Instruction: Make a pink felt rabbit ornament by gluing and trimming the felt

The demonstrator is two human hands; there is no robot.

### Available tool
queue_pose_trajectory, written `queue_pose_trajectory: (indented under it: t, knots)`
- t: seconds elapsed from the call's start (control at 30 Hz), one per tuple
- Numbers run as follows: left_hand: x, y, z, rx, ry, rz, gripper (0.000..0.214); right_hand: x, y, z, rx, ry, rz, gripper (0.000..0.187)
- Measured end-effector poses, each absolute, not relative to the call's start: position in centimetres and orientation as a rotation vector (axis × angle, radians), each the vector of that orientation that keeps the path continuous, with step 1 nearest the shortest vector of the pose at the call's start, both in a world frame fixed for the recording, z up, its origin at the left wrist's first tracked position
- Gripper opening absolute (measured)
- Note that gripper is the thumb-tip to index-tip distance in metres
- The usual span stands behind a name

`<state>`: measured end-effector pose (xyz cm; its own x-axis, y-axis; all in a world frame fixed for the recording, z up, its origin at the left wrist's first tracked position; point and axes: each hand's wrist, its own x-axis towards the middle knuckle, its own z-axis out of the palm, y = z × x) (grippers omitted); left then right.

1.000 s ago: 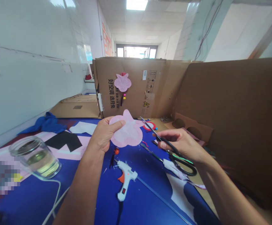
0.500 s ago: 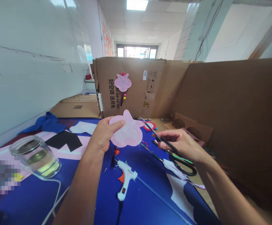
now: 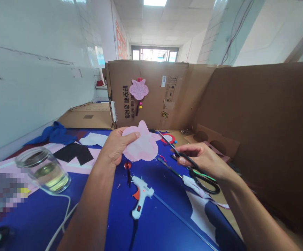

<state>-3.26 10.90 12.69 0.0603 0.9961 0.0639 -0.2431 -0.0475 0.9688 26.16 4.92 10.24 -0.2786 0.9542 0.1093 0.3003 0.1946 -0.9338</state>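
Behind the bare left hand (image 3: 116, 144), a smooth bare forearm (image 3: 91, 205) is widening from the wrist (image 3: 109, 162); behind the bare right hand (image 3: 201, 158), whose short thumbnail (image 3: 182, 160) is showing, another bare forearm (image 3: 248, 202) is broadening likewise.

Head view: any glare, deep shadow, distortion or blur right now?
Head view, top: ceiling light and far window nearly blown out; head view, right: cardboard falls into shadow; head view, left: jar looks slanted, likely wide-angle distortion; head view, lower left: pixelated patch, unreadable; head view, centre: held cutout and scissors fairly crisp.
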Motion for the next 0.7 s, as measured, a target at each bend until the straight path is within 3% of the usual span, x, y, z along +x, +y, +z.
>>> queue_pose_trajectory:
  t: [0.7]
  knots:
    - [-4.3, 11.0, 12.5, 1.157, 0.922, 1.225, 0.038, 26.8, 5.1, 9.5, -1.276, -1.736, 1.062, 0.051]
